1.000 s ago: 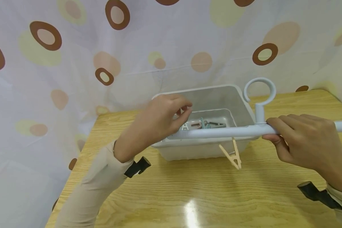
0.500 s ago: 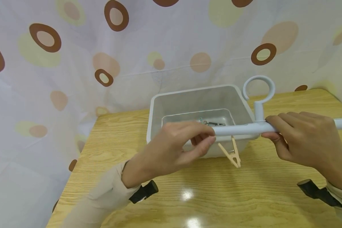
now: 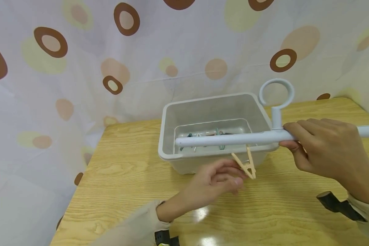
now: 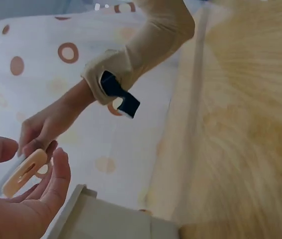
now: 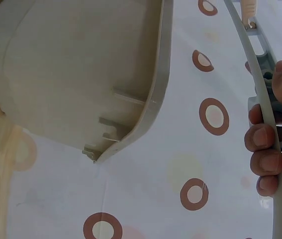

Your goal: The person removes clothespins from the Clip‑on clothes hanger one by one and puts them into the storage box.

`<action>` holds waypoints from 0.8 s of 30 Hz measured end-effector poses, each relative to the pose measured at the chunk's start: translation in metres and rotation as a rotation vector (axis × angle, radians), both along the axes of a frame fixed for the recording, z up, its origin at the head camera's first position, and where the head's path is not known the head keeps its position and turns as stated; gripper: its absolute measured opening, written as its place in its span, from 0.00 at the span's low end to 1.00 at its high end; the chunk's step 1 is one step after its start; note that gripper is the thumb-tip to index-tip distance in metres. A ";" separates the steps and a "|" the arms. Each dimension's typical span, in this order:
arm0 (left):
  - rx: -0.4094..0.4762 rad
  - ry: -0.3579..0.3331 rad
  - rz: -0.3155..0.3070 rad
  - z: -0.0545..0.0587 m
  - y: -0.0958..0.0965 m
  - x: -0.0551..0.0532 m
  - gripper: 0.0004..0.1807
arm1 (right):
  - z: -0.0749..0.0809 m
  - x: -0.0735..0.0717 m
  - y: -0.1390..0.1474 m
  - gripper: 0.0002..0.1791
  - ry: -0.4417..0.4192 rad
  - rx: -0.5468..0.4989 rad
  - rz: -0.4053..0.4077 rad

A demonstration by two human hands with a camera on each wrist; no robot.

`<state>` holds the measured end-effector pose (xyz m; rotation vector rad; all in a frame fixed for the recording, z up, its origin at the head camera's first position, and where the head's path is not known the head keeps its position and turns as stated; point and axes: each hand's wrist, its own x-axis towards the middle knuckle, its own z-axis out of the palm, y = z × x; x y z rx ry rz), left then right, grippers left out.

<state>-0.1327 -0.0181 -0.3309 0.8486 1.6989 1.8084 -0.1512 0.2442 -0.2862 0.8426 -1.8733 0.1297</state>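
My right hand (image 3: pixel 329 147) grips a pale blue plastic clothes hanger (image 3: pixel 221 139) by its straight bar, just right of the stem under its round open hook. From the bar's underside hangs a peach clothespin (image 3: pixel 247 165), its two legs pointing down. Beside the clothespin is my left hand (image 3: pixel 215 182), fingers loosely bent. In the left wrist view the clothespin (image 4: pixel 25 172) shows between the spread thumb and fingers. The right wrist view has the right fingers (image 5: pixel 270 162) curled around the hanger's ribbed underside.
A light grey plastic bin (image 3: pixel 161 136) stands on the wooden table (image 3: pixel 120 171) behind and below the hanger. Several clothespins (image 3: pixel 216 131) in different colours lie at its bottom. A patterned curtain (image 3: pixel 160 41) hangs behind the table.
My left hand has gone from above the bin's left part, along the hanger bar, down and right to the clothespin. The right hand keeps its grip; the hanger is slightly higher.
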 end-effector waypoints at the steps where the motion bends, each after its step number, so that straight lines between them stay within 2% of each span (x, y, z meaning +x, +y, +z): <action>1: 0.034 -0.043 -0.004 -0.003 0.003 0.000 0.19 | 0.000 0.000 -0.001 0.29 0.000 -0.003 0.000; 4: 0.142 -0.130 -0.015 -0.006 0.014 0.002 0.18 | -0.002 0.000 -0.004 0.29 -0.008 0.000 0.003; 8: 0.239 -0.147 -0.020 -0.007 0.021 0.001 0.19 | -0.003 -0.001 -0.008 0.29 -0.004 -0.007 0.010; 12: 0.252 -0.124 0.030 -0.008 0.023 -0.002 0.19 | -0.002 -0.001 -0.012 0.29 0.009 -0.017 0.017; 16: 0.228 -0.034 0.118 -0.008 0.022 -0.007 0.19 | 0.000 0.001 -0.014 0.29 0.002 -0.009 0.003; 17: 0.218 0.011 0.137 -0.008 0.021 -0.009 0.18 | 0.000 0.002 -0.014 0.29 0.000 -0.006 -0.004; 18: 0.205 0.091 0.164 -0.009 0.021 -0.011 0.17 | 0.000 0.002 -0.015 0.29 0.000 -0.008 -0.011; 19: 0.181 0.200 0.196 -0.009 0.020 -0.014 0.16 | 0.001 0.003 -0.015 0.29 0.000 -0.008 -0.019; 22: 0.062 0.625 0.334 -0.009 0.019 -0.020 0.12 | 0.002 0.004 -0.017 0.30 0.003 -0.019 -0.039; 24: -0.022 0.903 0.475 -0.009 0.019 -0.023 0.14 | 0.002 0.005 -0.018 0.30 -0.001 -0.016 -0.056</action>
